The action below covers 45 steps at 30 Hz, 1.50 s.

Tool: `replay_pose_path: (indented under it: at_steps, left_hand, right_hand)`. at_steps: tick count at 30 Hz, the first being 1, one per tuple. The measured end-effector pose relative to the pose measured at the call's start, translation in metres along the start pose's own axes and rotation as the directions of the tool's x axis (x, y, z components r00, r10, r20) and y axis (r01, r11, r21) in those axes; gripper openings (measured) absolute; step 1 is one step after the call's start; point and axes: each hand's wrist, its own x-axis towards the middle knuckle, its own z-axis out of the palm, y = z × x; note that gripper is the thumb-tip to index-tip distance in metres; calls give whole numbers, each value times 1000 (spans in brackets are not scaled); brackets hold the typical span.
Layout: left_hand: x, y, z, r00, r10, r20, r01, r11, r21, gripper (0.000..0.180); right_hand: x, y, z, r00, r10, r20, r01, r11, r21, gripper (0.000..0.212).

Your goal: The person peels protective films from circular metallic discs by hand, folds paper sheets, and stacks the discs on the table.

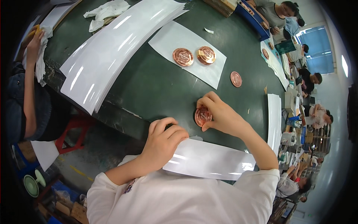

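While the right hand (220, 114) pinches a copper-coloured disc (203, 117) by its rim, with the thumb on the near side and the bent fingers on the far side, the left hand (163, 140) rests at about eight o'clock from it, near the edge of the dark green table (149, 87). The person's left fingers are curled and held close together; whether anything lies beneath their tips cannot be told. The held disc is over the tabletop, its face visible between thumb and fingers, but whether it touches the surface is unclear.

At six o'clock from that disc, a glossy white strip (209, 157) lies in front of the person, just beside the left fingertips. A loose reddish disc (236, 79) lies flat between one and two o'clock. Toward twelve, a pale sheet (164, 41) bears two more round pieces: a copper medallion (183, 57) on the left and a shinier medallion (206, 55) on the right, near each other. A long stack of glossy sheets (112, 52) stretches across ten o'clock, with a crumpled white cloth (106, 15) beyond its far side. A red stool (72, 132) stands at nine o'clock, below the table.
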Motion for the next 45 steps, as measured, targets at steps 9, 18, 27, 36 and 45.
replay_pose_path:
  at_steps: [9,18,27,36,45]
  left_hand:
    - [10,2,5,997,-16,74,17,1000,-24,7]
    - [20,-2,6,989,-39,140,47,998,-48,4]
    - [21,-1,7,991,-47,128,51,998,-31,6]
    - [21,-2,7,991,-37,125,39,999,-12,5]
    - [24,-3,9,990,-63,126,64,998,-1,6]
  right_hand:
    - [-22,12,16,967,-45,-252,62,996,63,59]
    - [-30,6,26,934,29,-356,-36,999,-14,58]
    - [-28,13,39,892,-31,-451,18,999,-34,59]
    - [-28,19,35,905,-74,-419,89,996,15,63]
    - [-43,8,30,892,-36,-450,211,914,345,27]
